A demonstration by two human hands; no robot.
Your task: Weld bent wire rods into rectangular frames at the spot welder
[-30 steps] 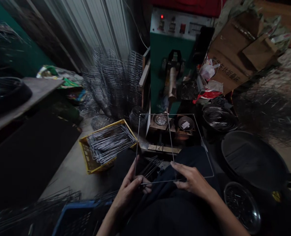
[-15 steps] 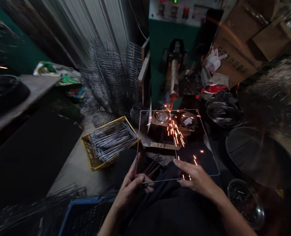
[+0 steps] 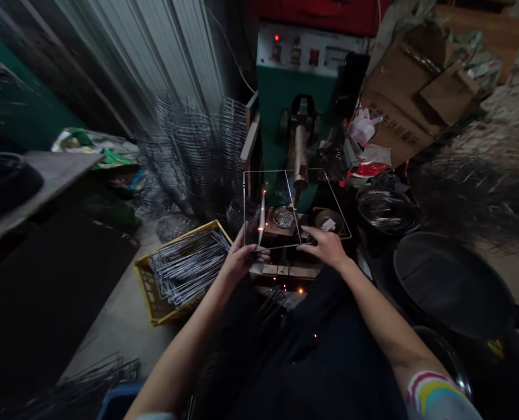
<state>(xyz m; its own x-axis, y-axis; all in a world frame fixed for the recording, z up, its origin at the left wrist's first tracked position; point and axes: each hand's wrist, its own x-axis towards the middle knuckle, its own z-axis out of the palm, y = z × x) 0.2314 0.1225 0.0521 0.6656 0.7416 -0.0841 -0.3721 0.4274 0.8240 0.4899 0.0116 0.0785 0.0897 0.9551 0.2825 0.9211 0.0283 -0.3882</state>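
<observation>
Between my two hands is a rectangular wire frame (image 3: 277, 247) with a single crossbar running from its far side to its near side. My left hand (image 3: 240, 256) grips the near left corner, fingers under the wire. My right hand (image 3: 324, 244) pinches the near side close to the crossbar's lower end. The frame's far side is raised in front of a green spot welder (image 3: 272, 111), beside its copper-coloured electrode arm (image 3: 300, 154). A few orange sparks drift below the frame and over my dark trousers.
A yellow crate (image 3: 154, 309) full of bent wire pieces stands at my left. Stacked wire coils (image 3: 189, 140) lean behind it. To the right are a large black round lid (image 3: 452, 286) and a dark bowl of wire (image 3: 386, 210). Cardboard boxes (image 3: 412, 99) lie behind.
Both hands have carried the wire frame forward and up, away from my body. The spark shower has died to a few specks, and the green light on the welder has gone out.
</observation>
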